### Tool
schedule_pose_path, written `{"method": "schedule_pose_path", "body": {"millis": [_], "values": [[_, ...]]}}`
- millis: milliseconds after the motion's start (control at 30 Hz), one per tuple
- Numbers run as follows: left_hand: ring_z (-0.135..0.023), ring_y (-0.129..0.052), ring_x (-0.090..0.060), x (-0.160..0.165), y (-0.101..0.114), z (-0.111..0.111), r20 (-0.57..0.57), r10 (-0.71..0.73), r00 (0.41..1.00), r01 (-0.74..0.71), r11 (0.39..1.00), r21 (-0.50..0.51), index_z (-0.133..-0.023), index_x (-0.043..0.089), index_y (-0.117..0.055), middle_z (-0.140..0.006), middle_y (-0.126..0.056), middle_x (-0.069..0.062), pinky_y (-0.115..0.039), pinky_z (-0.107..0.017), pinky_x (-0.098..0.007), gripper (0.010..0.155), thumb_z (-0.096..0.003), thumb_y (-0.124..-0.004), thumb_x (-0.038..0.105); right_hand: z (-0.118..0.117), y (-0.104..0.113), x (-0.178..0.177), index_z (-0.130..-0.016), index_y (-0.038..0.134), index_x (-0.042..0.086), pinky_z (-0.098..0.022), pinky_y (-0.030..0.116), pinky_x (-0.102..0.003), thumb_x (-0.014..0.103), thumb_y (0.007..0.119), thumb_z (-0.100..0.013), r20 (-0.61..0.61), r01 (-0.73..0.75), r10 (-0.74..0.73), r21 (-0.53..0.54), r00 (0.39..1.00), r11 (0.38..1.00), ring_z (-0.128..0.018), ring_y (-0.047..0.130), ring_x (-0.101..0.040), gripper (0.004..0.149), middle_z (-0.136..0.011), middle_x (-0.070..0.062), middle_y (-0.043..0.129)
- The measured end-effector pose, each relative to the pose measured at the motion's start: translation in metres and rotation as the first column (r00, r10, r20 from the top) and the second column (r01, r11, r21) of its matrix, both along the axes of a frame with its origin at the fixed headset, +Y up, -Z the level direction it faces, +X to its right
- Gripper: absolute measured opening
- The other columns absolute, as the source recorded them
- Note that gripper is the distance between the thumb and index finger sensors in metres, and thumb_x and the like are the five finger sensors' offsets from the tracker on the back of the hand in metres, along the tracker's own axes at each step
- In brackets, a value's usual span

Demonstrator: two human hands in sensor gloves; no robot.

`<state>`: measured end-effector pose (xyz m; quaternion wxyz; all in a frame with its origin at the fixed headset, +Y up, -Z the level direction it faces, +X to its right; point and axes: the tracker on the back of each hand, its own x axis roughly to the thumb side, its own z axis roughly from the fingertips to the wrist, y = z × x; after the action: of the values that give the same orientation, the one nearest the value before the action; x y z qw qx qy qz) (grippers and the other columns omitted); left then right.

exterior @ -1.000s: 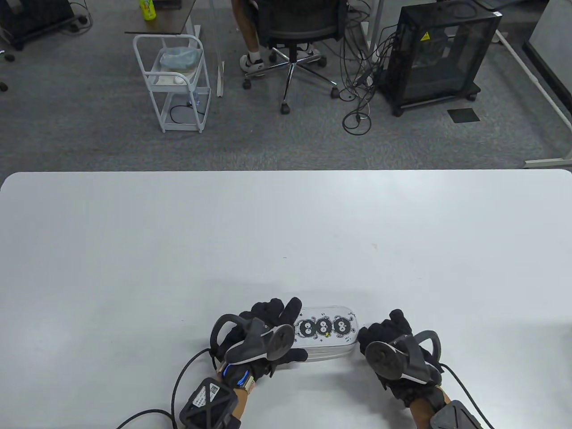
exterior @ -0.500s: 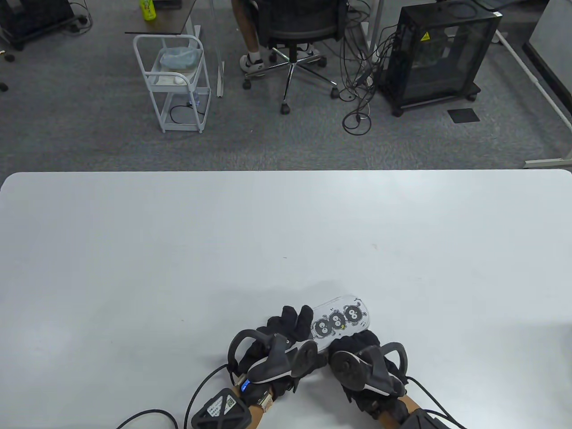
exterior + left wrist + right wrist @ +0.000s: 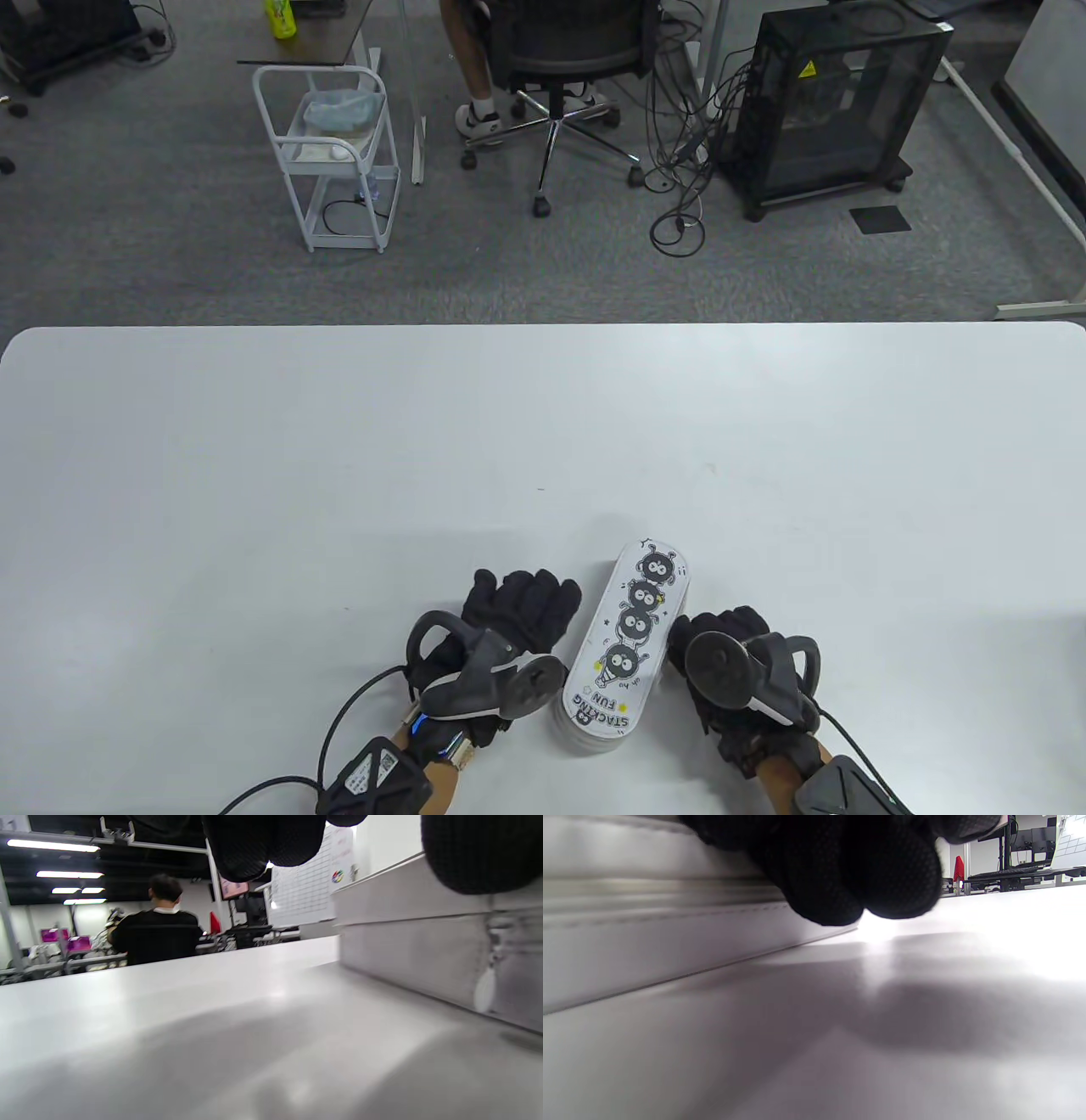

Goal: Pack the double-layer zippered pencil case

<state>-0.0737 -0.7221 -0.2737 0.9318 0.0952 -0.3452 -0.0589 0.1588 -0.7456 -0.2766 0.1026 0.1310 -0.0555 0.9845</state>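
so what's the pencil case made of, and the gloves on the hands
Pencil case: probably a soft synthetic or coated fabric, matte white; the wrist views show stitched seams and a zipper pull along its side, and the top carries a print. Gloves on the left hand and right hand: black knit or mesh fabric, with a fine weave visible close up.

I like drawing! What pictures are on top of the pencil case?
Three fuzzy black big-eyed creatures on the white pencil case, with small yellow stars; clearest in the table view.

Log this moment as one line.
pencil case: flat on table, closed | left hand: beside it | right hand: at its side
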Motion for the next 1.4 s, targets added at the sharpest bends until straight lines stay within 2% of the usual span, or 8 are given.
{"method": "schedule_pose_path", "body": {"millis": [233,400,467,667,833,900,1167,1400], "values": [[-0.114,-0.043,-0.042,0.045,-0.006,0.018,0.296,-0.133,0.946,0.145,0.989,-0.019,-0.104,0.036,-0.017,-0.119,-0.038,-0.005,-0.033,-0.078,-0.068,0.119,-0.0080,-0.064,0.089,-0.001,-0.003,-0.025,-0.084,0.081,0.022,-0.067,0.057,-0.056,0.036,0.073,-0.041,-0.248,0.090,-0.114,-0.107,0.962,0.990,-0.071,0.091,-0.030,0.046,-0.070,-0.002,0.096],[-0.114,-0.052,-0.038,0.040,-0.017,0.008,0.292,-0.075,0.953,0.142,0.966,-0.216,-0.098,0.038,-0.004,-0.116,-0.048,-0.006,-0.038,-0.078,-0.067,0.120,-0.0101,-0.063,0.094,0.000,-0.004,-0.028,-0.083,0.083,0.023,-0.068,0.057,-0.056,0.036,0.073,-0.041,-0.287,0.042,-0.073,-0.113,0.955,0.993,-0.071,0.091,-0.029,0.045,-0.071,-0.001,0.096],[-0.113,-0.057,-0.035,0.040,-0.016,0.008,0.290,-0.091,0.953,0.148,0.972,-0.182,-0.099,0.041,-0.006,-0.114,-0.053,-0.004,-0.043,-0.078,-0.065,0.119,-0.0089,-0.062,0.096,0.002,-0.004,-0.029,-0.082,0.084,0.023,-0.068,0.056,-0.056,0.035,0.074,-0.040,-0.302,0.029,-0.059,-0.103,0.951,0.994,-0.071,0.091,-0.029,0.045,-0.070,-0.001,0.096],[-0.104,-0.068,-0.036,0.020,-0.014,-0.007,0.088,-0.111,0.990,0.125,0.974,-0.187,-0.104,0.038,-0.021,-0.110,-0.062,-0.005,-0.053,-0.076,-0.060,0.114,-0.0134,-0.055,0.098,0.008,0.009,-0.004,-0.078,0.086,0.026,-0.069,0.057,-0.055,0.038,0.074,-0.038,-0.309,-0.121,0.151,0.112,0.939,0.986,-0.069,0.094,-0.026,0.044,-0.067,0.002,0.098],[-0.107,-0.066,-0.032,-0.013,-0.015,-0.021,-0.045,-0.050,0.998,0.036,0.959,-0.280,-0.106,0.037,-0.026,-0.114,-0.055,-0.001,-0.048,-0.077,-0.064,0.104,-0.0251,-0.059,0.092,-0.001,0.009,0.017,-0.079,0.087,0.023,-0.069,0.053,-0.057,0.036,0.075,-0.038,-0.197,-0.023,0.028,0.028,0.980,0.999,-0.069,0.091,-0.029,0.044,-0.066,-0.001,0.097],[-0.110,-0.065,-0.032,-0.019,-0.014,-0.021,-0.063,-0.085,0.994,0.064,0.959,-0.277,-0.106,0.037,-0.026,-0.115,-0.054,0.001,-0.046,-0.077,-0.066,0.103,-0.0265,-0.060,0.092,0.000,0.011,0.014,-0.078,0.087,0.024,-0.069,0.054,-0.056,0.038,0.074,-0.038,-0.165,-0.101,0.119,0.113,0.979,0.989,-0.068,0.092,-0.028,0.044,-0.066,0.001,0.097],[-0.089,-0.085,-0.033,-0.020,-0.016,-0.023,-0.214,-0.010,0.977,-0.028,0.985,-0.172,-0.106,0.032,-0.041,-0.103,-0.072,-0.006,-0.074,-0.062,-0.052,0.103,-0.0275,-0.054,0.097,0.004,0.013,0.008,-0.078,0.086,0.017,-0.067,0.058,-0.055,0.038,0.073,-0.040,-0.022,-0.135,0.138,0.108,0.990,0.985,-0.062,0.094,-0.028,0.045,-0.060,0.000,0.098],[-0.084,-0.086,-0.039,-0.003,-0.017,-0.019,-0.300,0.002,0.954,-0.058,0.982,-0.181,-0.106,0.026,-0.044,-0.100,-0.074,-0.012,-0.074,-0.056,-0.055,0.104,-0.0301,-0.055,0.096,0.027,0.009,-0.046,-0.065,0.085,-0.004,-0.061,0.065,-0.052,0.036,0.074,-0.041,0.000,-0.041,0.041,0.031,0.999,0.999,-0.046,0.095,-0.029,0.047,-0.045,-0.004,0.098]]}}
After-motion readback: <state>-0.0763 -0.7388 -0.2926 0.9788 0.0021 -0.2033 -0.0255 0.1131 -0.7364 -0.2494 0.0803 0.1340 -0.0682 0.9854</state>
